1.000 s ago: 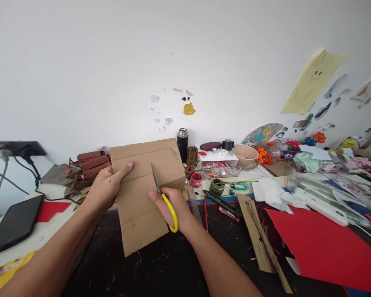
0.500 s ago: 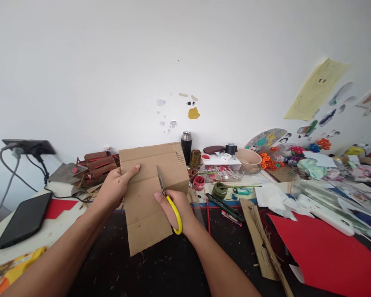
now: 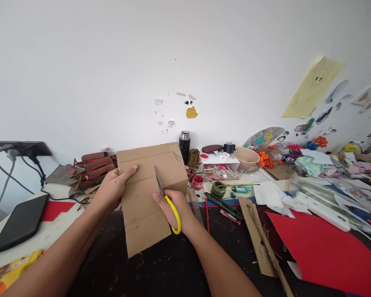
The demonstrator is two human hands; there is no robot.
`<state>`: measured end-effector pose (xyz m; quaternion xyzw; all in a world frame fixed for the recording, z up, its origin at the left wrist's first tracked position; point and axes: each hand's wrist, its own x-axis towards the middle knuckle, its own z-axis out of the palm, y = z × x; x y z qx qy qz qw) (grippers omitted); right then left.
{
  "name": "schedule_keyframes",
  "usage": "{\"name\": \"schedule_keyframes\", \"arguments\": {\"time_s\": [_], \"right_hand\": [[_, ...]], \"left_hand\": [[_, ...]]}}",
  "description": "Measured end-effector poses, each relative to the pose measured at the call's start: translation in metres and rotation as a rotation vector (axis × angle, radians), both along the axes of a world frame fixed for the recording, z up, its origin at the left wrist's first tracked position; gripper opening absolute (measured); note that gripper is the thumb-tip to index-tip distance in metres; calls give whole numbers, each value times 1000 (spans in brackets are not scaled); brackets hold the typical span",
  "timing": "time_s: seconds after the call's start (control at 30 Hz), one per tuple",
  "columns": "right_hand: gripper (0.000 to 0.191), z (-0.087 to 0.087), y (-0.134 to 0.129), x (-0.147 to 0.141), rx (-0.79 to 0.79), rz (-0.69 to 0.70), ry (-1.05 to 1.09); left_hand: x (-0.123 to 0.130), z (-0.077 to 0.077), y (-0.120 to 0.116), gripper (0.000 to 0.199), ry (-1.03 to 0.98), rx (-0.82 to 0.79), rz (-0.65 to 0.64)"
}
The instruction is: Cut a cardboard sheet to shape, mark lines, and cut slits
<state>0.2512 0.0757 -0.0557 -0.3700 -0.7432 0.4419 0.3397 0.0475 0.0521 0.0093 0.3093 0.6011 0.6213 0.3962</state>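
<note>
A brown cardboard sheet is held up above the dark mat, with a slit running up from its lower right part. My left hand grips its left edge, thumb on the front face, the other fingers hidden behind. Scissors with yellow handles are in my right hand, which is closed round them at the sheet's lower right. One blade lies over the front of the cardboard, pointing up and slightly left. The other blade is hidden.
A black phone lies at the left. Behind the sheet stands a black bottle. To the right are a green paint jar, a black cutter, cardboard strips and red paper. A white wall closes off the back.
The whole view has shifted slightly, so most things appear a little further left. Both hands keep their grips, and the scissors stay at about the same place on the cardboard.
</note>
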Motion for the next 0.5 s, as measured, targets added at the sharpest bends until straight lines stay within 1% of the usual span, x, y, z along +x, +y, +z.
{"name": "schedule_keyframes", "arguments": {"time_s": [0.23, 0.4, 0.5], "right_hand": [[61, 1, -1, 0, 42, -38, -27], [58, 3, -4, 1, 29, -40, -32], [57, 5, -6, 1, 29, -39, -30]], "left_hand": [[0, -5, 2, 32, -39, 4, 6], [1, -3, 0, 35, -10, 3, -5], [3, -1, 0, 33, -2, -4, -4]]}}
